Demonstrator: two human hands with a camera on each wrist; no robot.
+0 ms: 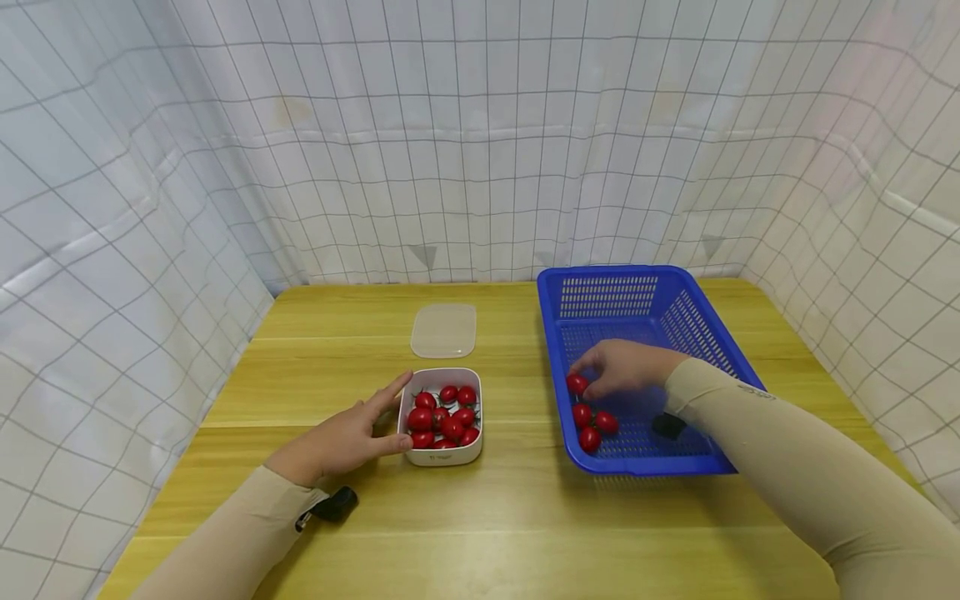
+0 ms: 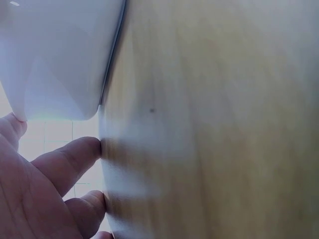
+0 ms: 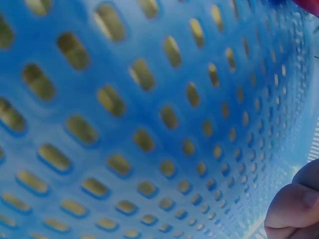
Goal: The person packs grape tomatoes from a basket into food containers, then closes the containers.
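Observation:
A white box [image 1: 444,457] stands mid-table, filled with several red cherry tomatoes [image 1: 452,428]. My left hand [image 1: 337,437] is at its left side, thumb touching the front left corner and straight fingers spread along the side. In the left wrist view the box wall [image 2: 57,59] shows above the fingers [image 2: 67,162]. Inside the blue basket [image 1: 551,333], my right hand [image 1: 626,367] has thumb and index finger around a cherry tomato [image 1: 577,384] by the left wall. Several more tomatoes [image 1: 589,439] lie just in front of it. The right wrist view shows mostly perforated basket floor [image 3: 169,117].
A translucent lid [image 1: 444,330] lies flat on the wooden table [image 1: 330,333] behind the box. The basket's raised rim surrounds the right hand. A white grid-patterned curtain [image 1: 480,167] hangs along the back and both sides.

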